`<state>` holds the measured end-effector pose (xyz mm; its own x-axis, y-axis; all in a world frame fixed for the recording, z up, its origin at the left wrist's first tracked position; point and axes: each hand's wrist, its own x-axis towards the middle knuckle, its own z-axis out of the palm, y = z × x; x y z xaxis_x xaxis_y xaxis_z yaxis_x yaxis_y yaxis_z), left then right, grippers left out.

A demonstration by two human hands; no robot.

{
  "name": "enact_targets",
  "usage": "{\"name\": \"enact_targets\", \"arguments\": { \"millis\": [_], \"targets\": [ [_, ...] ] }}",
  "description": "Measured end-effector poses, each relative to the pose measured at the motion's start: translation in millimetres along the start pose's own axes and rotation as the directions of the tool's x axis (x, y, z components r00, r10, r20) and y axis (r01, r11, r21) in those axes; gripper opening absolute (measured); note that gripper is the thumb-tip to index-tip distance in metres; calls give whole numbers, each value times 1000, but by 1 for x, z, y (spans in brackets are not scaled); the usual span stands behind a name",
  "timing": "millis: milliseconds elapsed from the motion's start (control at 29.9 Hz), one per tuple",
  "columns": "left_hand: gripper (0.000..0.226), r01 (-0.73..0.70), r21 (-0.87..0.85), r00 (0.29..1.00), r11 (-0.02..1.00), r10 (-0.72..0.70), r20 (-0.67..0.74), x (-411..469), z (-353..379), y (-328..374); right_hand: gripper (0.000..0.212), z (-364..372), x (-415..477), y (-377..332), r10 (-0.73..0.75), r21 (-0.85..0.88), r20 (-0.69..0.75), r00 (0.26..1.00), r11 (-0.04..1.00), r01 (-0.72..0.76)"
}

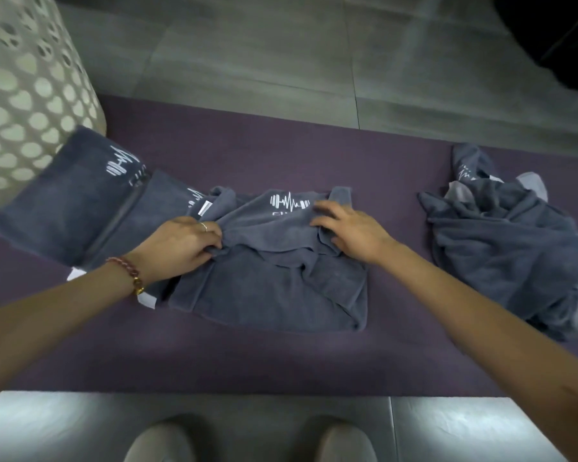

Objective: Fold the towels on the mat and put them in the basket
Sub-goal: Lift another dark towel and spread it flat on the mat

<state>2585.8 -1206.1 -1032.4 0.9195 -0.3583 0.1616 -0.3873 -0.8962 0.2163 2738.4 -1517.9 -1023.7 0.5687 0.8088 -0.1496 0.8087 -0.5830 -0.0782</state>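
A grey towel [274, 281] with a white logo lies rumpled in the middle of the purple mat [247, 358]. My left hand [181, 245] pinches a bunch of its cloth at the towel's left side. My right hand [351, 233] rests on the cloth at the upper right, fingers spread and curled into a fold. To the left lie two folded grey towels [70, 201], one partly over the other. A heap of unfolded grey towels [508, 241] sits on the mat at the right. The white perforated basket [24, 91] stands at the far left.
Grey floor tiles [281, 61] lie beyond the mat, and more tiles run along its near edge. The tips of my two shoes [247, 441] show at the bottom. A dark object [554, 38] fills the top right corner.
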Motion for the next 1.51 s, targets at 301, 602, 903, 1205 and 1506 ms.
{"name": "enact_targets", "arguments": {
  "millis": [301, 602, 903, 1205, 1506],
  "targets": [
    [14, 435, -224, 802, 872, -489, -344, 6, -18, -8, 15, -20, 0, -6, 523, 647, -465, 715, 751, -128],
    [15, 509, -477, 658, 717, -681, -321, 10, -13, -16, 6, 64, -91, -46, 240, 308, -391, 888, 944, -119],
    [16, 533, -424, 673, 732, -671, -312, 2, -8, -19, 24, 50, -102, -36, -234, -125, -427, 873, 972, 199],
    [13, 520, -415, 699, 747, -651, -296, 0, -9, -17, 45, 59, -103, -57, 67, -112, -239, 969, 989, -96],
    [9, 478, -672, 613, 566, -763, -207, 3, -15, -12, 12, 44, -101, -34, 87, -116, -262, 961, 986, -121]
  ]
}}
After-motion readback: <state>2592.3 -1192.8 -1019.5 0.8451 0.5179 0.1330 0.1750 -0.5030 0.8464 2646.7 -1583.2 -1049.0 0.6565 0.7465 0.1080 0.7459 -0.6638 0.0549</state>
